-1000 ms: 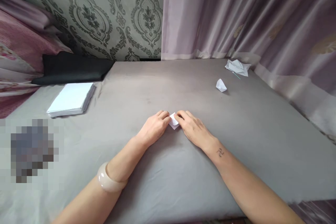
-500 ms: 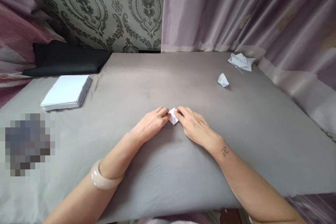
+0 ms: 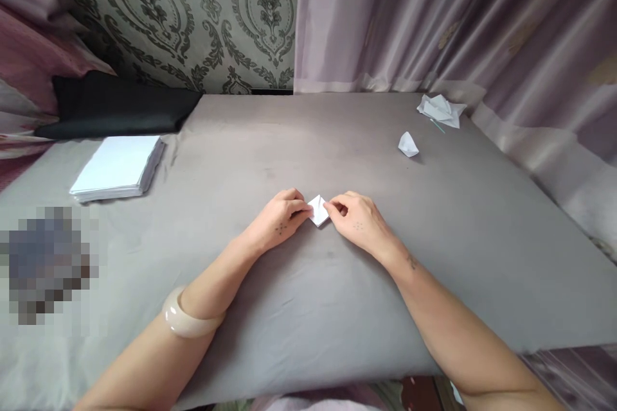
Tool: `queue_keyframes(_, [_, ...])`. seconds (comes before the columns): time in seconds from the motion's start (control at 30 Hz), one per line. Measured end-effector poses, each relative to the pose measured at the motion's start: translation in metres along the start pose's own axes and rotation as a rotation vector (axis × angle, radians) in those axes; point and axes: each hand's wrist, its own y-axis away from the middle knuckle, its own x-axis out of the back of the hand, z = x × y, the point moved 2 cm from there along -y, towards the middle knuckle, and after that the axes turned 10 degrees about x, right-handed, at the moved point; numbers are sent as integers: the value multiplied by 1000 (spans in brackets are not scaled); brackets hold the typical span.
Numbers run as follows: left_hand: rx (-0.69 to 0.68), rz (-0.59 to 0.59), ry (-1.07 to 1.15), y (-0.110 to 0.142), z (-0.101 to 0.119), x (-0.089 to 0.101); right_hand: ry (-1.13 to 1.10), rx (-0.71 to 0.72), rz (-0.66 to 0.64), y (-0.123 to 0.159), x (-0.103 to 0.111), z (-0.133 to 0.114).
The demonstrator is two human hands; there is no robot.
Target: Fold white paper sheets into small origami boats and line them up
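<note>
A small folded piece of white paper (image 3: 319, 211), diamond-shaped with a crease near its top, sits just over the grey cloth between my hands. My left hand (image 3: 284, 215) pinches its left corner between thumb and fingers. On the opposite side, my right hand (image 3: 359, 218) grips the right corner with thumb and forefinger, its other fingers curled. A pale bangle (image 3: 187, 318) circles my left forearm.
The grey cloth (image 3: 270, 340) covers the table. A stack of white paper (image 3: 116, 167) lies at left, before a black cloth (image 3: 120, 106). At right stand a folded paper shape (image 3: 408, 145), several folded papers (image 3: 441, 110) and a thin blue stick (image 3: 438, 125). A blurred patch (image 3: 45, 263) hides something.
My hands have turned and drawn slightly apart, showing more of the folded paper. Both still pinch its sides, and it now looks like a flatter diamond. The view has shifted slightly.
</note>
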Motion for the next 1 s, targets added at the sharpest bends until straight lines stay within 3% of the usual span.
queue_keyframes(0.1, [92, 10, 34, -3, -1, -4, -13, -104, 16, -2, -5, -1])
queue_keyframes(0.23, [135, 27, 76, -5, 1, -5, -88, -129, 22, -1, -9, 1])
queue_keyframes(0.37, [170, 0, 194, -6, -2, -3, -388, -182, 7, -1, -11, 7])
queue_keyframes(0.5, [316, -62, 575, -6, -8, 0, -805, -156, 2, -4, -7, 3])
queue_keyframes(0.57, [382, -68, 778, -5, -6, 1, -908, -108, 2, -4, -1, -1])
queue_keyframes(0.83, [285, 4, 1032, -1, 14, 9, -849, -72, 72, -4, 15, -1])
queue_keyframes(1.0, [286, 45, 1026, 0, 17, 7, -746, 9, 107, -3, 19, -10])
